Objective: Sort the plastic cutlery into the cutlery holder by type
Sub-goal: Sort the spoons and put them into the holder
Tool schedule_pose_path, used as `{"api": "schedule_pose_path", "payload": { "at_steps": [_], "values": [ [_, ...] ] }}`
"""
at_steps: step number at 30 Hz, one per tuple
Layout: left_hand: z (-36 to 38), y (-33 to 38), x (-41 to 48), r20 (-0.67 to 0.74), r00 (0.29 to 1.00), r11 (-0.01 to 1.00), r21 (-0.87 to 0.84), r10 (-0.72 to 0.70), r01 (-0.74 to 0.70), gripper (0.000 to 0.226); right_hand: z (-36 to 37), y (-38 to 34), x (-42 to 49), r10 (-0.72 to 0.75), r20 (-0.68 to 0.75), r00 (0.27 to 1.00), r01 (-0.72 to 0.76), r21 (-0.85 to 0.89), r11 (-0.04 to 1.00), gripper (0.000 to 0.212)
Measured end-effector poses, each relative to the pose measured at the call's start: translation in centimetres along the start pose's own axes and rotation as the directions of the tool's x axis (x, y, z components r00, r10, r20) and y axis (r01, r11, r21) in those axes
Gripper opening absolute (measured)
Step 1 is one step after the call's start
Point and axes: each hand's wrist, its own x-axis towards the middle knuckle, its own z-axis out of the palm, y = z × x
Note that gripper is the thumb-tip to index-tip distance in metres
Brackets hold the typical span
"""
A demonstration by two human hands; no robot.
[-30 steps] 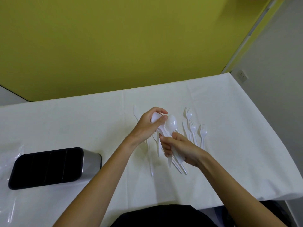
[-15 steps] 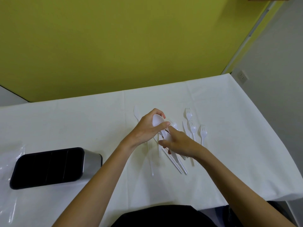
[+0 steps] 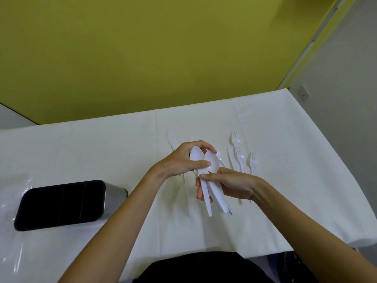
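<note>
We face a yellow-green wall filling the upper half of the frame, and below it a table under a white cloth. At the lower left stands the cutlery holder, black inside and split into four slots, all dark as far as we can tell. A clear plastic sheet lies at the left edge beside it. In the middle of the frame our left hand curls its fingers and thumb round the bowls of a bundle of white spoons, while our right hand grips their handles just below. Three forks lie on the cloth to the right of the hands, and a knife lies just above the left hand.
</note>
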Motion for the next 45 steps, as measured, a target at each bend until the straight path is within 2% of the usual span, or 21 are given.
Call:
{"api": "schedule_pose_path", "payload": {
  "at_steps": [3,5,9,12,14,16,20,26,29,33,37,42,45],
  "values": [
    [-0.2,0.0,0.1,0.022,0.999,0.999,0.045,0.022,-0.023,0.023,-0.1,-0.1,0.0,0.013,-0.021,1.0,-0.018,-0.252,0.968,0.036],
    [-0.1,0.2,0.1,0.033,0.999,0.998,0.052,0.016,-0.018,0.022,-0.1,0.1,0.1,0.021,-0.059,0.998,-0.038,-0.318,0.947,0.032],
    [0.3,0.7,-0.2,0.036,0.999,0.998,0.047,0.031,-0.033,0.022,0.6,0.0,-0.2,-0.061,-0.089,0.994,0.025,-0.357,0.934,0.027],
    [0.3,0.8,-0.7,0.005,1.0,0.999,0.041,0.018,-0.018,0.023,0.8,-0.2,-0.1,-0.157,-0.156,0.975,0.055,-0.516,0.855,0.031],
    [0.3,0.8,-1.2,-0.02,1.0,0.999,0.042,-0.008,0.009,0.021,1.0,-0.3,0.2,-0.195,-0.14,0.971,0.071,-0.608,0.791,0.036],
    [0.3,0.8,-1.7,-0.041,0.999,0.999,0.026,-0.032,0.033,0.021,1.3,-0.6,0.5,-0.183,-0.108,0.977,0.079,-0.614,0.785,0.035],
    [-0.6,0.9,-2.7,-0.108,0.993,0.999,0.0,-0.054,0.055,0.022,2.5,-1.4,1.2,-0.135,-0.069,0.988,0.088,-0.465,0.881,0.029],
    [-3.8,1.2,-6.1,-0.284,0.959,1.0,0.027,0.009,-0.001,0.038,5.4,-3.0,3.6,-0.256,-0.117,0.96,0.172,-0.476,0.862,0.03],
    [-6.8,1.4,-9.3,-0.449,0.891,0.997,0.006,0.067,-0.072,0.034,7.7,-4.8,4.8,-0.333,-0.157,0.93,0.224,-0.476,0.85,0.032],
    [-11.9,1.3,-15.2,-0.707,0.699,0.988,-0.003,0.107,-0.155,0.017,12.0,-7.5,7.4,-0.432,-0.221,0.874,0.314,-0.42,0.851,0.035],
    [-16.1,-2.4,-20.7,-0.843,0.536,0.987,-0.052,0.038,-0.152,0.022,17.3,-9.2,10.9,-0.484,-0.236,0.842,0.377,-0.384,0.843,0.035],
    [-17.9,-9.3,-24.4,-0.881,0.461,0.98,-0.173,-0.108,-0.102,0.031,23.6,-9.6,15.0,-0.51,-0.246,0.825,0.409,-0.363,0.837,0.034],
    [-18.4,-12.5,-25.6,-0.853,0.486,0.949,-0.286,-0.19,-0.131,0.038,26.7,-9.5,17.4,-0.541,-0.281,0.793,0.433,-0.366,0.824,0.032]
  ]
}}
